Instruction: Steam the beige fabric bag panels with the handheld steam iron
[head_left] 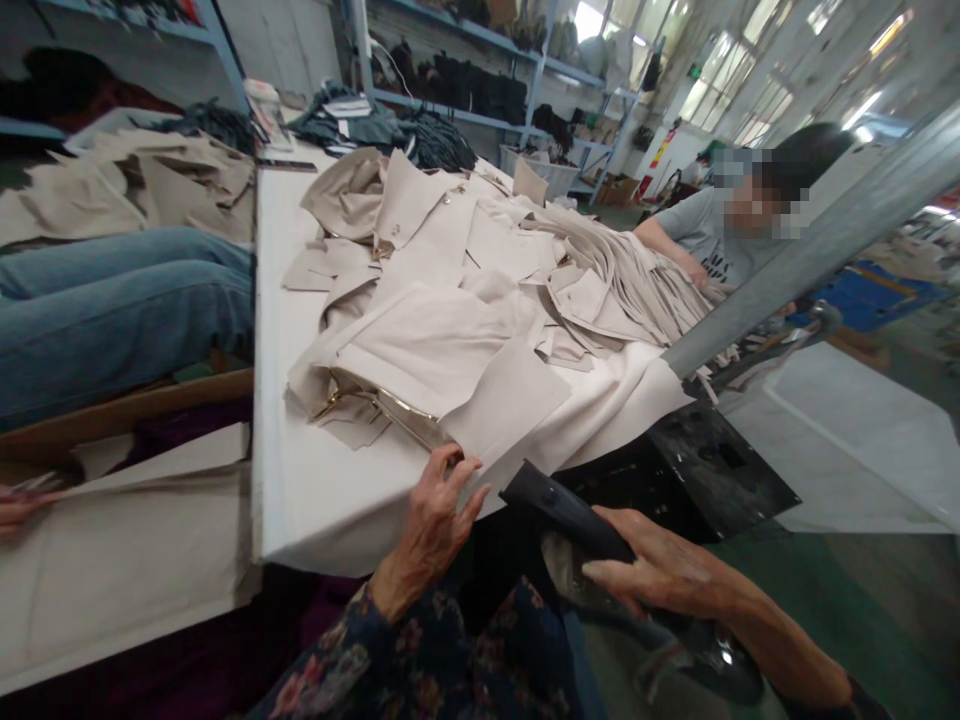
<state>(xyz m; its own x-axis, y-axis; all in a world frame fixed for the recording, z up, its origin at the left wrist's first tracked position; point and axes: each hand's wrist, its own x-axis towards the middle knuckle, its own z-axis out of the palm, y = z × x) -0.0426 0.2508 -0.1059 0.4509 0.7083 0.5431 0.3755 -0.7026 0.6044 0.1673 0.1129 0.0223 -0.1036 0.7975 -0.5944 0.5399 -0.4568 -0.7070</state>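
Beige garment pieces [427,330] lie heaped on the white-covered table. The nearest one has an open metal zipper [405,405] along its edge. My left hand [431,530] is at the table's near edge, fingers curled on the corner of that piece by the zipper's end. In my right hand [660,565] is a black handheld tool with a flared nozzle [559,505], my fingers wrapped round its tube. Its nozzle points left, close to my left fingers and apart from the cloth. My right forearm partly hides the tool's rounded rear body.
A slanted metal pole [810,230] rises at the right. Behind it, a person in a grey shirt [712,225] reaches toward stacked beige strips [630,270]. Someone's jeans-clad legs [127,300] are at the left, above a box edge and beige panels [135,560]. Shelves stand behind.
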